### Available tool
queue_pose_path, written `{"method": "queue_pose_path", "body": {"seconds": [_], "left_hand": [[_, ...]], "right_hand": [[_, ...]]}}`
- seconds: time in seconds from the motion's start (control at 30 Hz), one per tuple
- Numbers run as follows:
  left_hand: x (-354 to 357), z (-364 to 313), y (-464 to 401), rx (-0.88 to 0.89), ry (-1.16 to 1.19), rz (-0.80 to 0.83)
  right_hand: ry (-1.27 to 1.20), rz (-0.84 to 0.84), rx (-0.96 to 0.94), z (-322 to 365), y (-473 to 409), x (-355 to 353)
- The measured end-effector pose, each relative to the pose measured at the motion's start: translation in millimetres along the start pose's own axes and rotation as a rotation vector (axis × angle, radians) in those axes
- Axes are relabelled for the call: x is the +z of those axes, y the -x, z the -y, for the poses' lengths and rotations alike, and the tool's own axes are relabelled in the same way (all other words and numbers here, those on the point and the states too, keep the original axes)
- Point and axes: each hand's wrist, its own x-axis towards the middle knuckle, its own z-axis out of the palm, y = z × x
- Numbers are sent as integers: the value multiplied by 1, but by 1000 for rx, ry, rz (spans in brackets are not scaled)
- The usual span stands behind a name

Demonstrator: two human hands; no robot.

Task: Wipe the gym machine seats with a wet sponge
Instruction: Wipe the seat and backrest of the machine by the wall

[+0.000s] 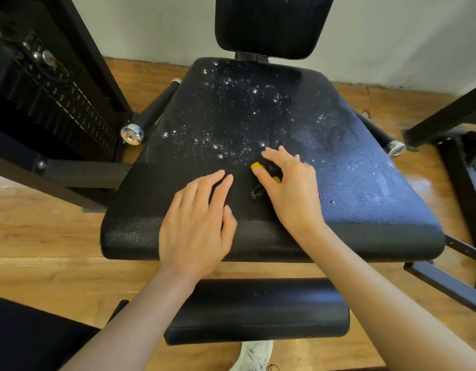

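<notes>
1. Sponge [266, 170] sitting mid-seat, slightly R of centre, pressed onto the pad; only yellow bits and a dark top showing between fingers, rest hidden under the hand.
2. Seat [365, 188] big black textured pad, front edge rounded and nearest the camera; white droplets/foam specks scattered over the back half, pale smeared film on the R side, front L strip dark and clean-looking.
3. Plenty of open pad behind and to both sides of the sponge; front lip close behind the wrist.
4. Right hand [290, 188] curled over the sponge, fingers clamped round it, thumb on the near yellow edge, palm lifted a bit.
5. Left hand [196, 223] flat on the front part of the seat, fingers spread loosely, holding nothing, just beside the right hand, not touching the sponge.
6. Backrest [271, 22] upright behind the seat's rear edge, black, near the white wall.
7. Leg pad [255, 311] below the front edge, between the forearms, a few specks on it.
8. Handle w/ chrome cap [132, 133] off the L edge, another [396, 148] off the R edge.
9. Weight stack [52, 103] far L; black frame bars R; wood floor [44, 250] all round.
</notes>
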Motion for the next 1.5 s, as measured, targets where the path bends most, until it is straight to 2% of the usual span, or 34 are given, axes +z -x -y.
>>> {"method": "queue_pose_path", "body": {"seconds": [0.17,0.33,0.43,0.53,0.67,0.83,1.0,1.17,1.27,1.4,1.5], "left_hand": [[-2,0,1,-4,0,3],[0,0,0,1,1,-9],[0,1,1,-1,-10,6],[0,1,1,-6,-29,22],[0,1,0,-6,-27,16],[-2,0,0,-7,-21,18],[-1,0,0,-8,-32,15],[-5,-2,-1,-6,-22,40],[-7,-5,-3,9,-1,27],[1,-38,-15,94,49,15],[11,-63,-25,112,110,35]], "right_hand": [[65,37,-204,-13,67,-8],[100,7,-90,-8,10,4],[101,-40,-140,-15,56,-4],[141,1,-219,-24,76,-12],[138,-27,-105,-17,21,1],[110,-47,-155,-27,91,-14],[116,-34,-29,-23,32,-8],[120,-51,-88,-30,98,-22],[131,-45,-62,-25,65,-17],[134,73,-135,-25,20,-11],[148,-19,-49,-59,26,-35]]}}
